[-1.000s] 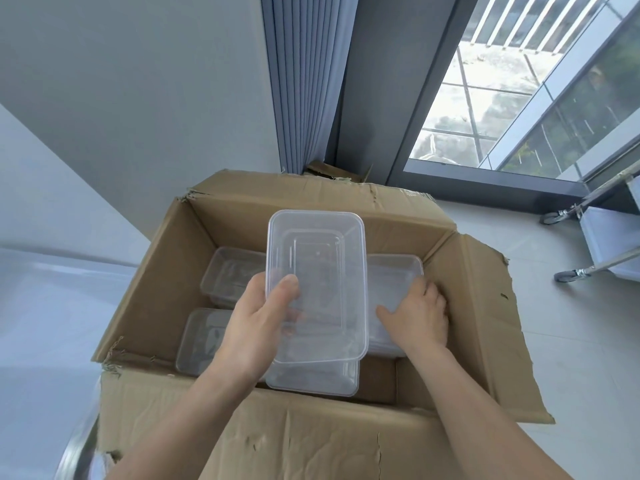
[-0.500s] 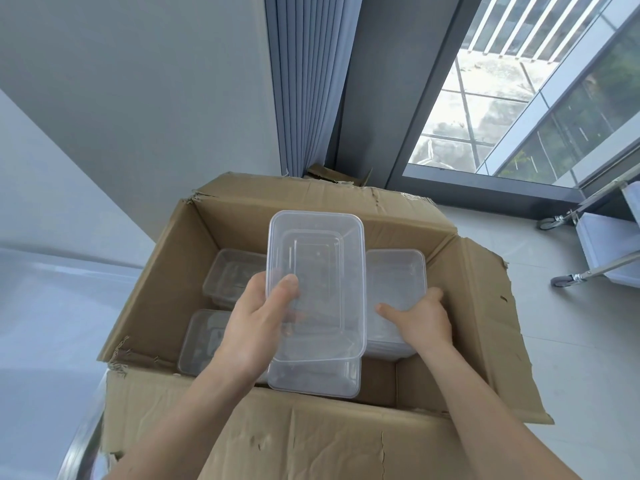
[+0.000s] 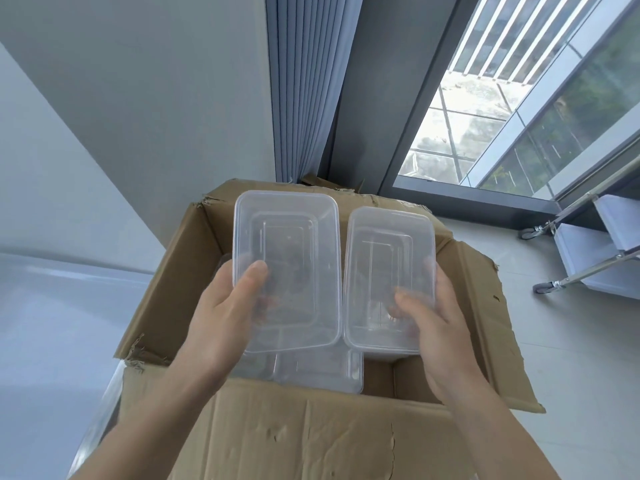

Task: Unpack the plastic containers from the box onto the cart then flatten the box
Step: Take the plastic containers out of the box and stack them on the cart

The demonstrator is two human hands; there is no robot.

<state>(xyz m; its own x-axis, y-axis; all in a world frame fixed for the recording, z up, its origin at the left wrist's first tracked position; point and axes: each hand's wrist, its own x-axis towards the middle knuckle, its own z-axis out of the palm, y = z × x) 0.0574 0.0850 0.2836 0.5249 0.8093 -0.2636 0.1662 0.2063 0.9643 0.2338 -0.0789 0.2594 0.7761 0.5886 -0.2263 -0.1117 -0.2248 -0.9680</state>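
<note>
Lifted out of the box since the earlier frame, the right container [image 3: 388, 265] is now held level with the left container [image 3: 287, 244], which has also been raised a little. Each is gripped at its near end only. The left hand [image 3: 225, 306] is clamped on its container with the thumb laid on the lid and the fingers curled beneath, seen faintly through the plastic. The right hand [image 3: 433, 323] is closed on its container in the same way. The long edges of the two containers are just beside each other, perhaps touching; this cannot be told.

Both are held above the open box [image 3: 311, 434], in which remaining containers [image 3: 322, 370] are seen below them. A wheeled cart [image 3: 588, 261] stands well apart at the right, past the box's raised side flap [image 3: 485, 323]. A chrome rail [image 3: 100, 410] is seen under the box's left corner.

Several risks are judged from here. Smooth, thin plastic is pinched at one end, so the far end could sag and the container could be levered out of the grip. If the two are knocked together in transit, one could be jolted loose. The right container could be caught on the flap if it is swung low toward the cart. With containers left inside, the box cannot yet be flattened.
</note>
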